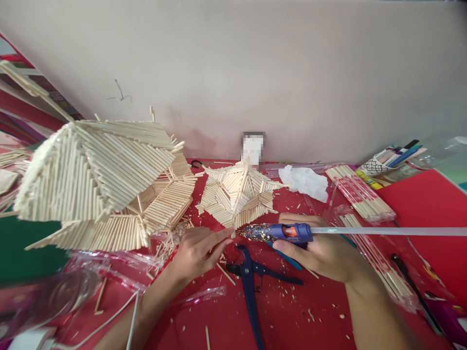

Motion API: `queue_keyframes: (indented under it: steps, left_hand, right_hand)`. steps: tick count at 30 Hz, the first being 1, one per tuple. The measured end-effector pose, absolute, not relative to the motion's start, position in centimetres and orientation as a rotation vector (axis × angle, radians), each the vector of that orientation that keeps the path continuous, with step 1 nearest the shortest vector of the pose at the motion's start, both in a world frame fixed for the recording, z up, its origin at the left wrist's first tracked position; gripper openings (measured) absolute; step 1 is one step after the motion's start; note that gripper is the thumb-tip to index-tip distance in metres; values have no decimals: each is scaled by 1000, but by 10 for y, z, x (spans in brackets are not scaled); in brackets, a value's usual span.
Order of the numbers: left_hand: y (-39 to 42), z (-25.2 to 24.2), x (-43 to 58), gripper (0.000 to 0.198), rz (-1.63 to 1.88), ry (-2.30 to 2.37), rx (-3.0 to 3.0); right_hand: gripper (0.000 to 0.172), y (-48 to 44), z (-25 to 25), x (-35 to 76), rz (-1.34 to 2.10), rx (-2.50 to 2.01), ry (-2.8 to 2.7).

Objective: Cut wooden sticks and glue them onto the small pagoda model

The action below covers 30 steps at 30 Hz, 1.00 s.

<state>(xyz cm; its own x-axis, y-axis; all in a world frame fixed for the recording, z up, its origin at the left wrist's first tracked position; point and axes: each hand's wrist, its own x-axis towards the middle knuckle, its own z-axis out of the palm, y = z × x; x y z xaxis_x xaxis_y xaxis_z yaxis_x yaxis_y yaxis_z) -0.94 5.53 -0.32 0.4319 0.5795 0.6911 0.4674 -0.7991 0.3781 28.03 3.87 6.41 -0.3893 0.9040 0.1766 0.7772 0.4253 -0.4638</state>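
Observation:
My right hand (pixel 321 253) is wrapped round a blue glue gun (pixel 292 232), and a long clear glue stick (pixel 386 231) runs out of its back end. Wood crumbs coat the gun's front, whose nozzle points left at my left fingertips. My left hand (pixel 199 250) pinches a small piece of wooden stick (pixel 233 233) just below the front corner of a star-shaped roof model (pixel 237 194) made of thin sticks. Whether that piece touches the model I cannot tell. A blue-handled cutter (pixel 248 277) lies with its jaws open between my hands.
A larger stick-built pavilion (pixel 102 170) stands at the left. Packs of wooden sticks (pixel 359 192) and a pen cup (pixel 381 163) are at the right. Crumpled white tissue (pixel 304 182) lies behind the gun. A white cable (pixel 105 323) crosses the front left. Wood scraps litter the red table (pixel 292 321).

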Motion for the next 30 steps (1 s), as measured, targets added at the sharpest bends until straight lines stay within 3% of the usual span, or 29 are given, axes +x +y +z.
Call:
queue_keyframes:
  steps: [11, 20, 30]
  left_hand:
    - [55, -4, -12, 16, 1308, 958, 2482]
    - [54, -4, -10, 12, 1300, 956, 2474]
    - [55, -4, -10, 12, 1298, 957, 2475]
  right_hand:
    - [32, 39, 66, 278, 493, -1436, -2228]
    - [47, 42, 74, 276, 605, -1400, -2295]
    - [35, 44, 75, 274, 700, -1408, -2204]
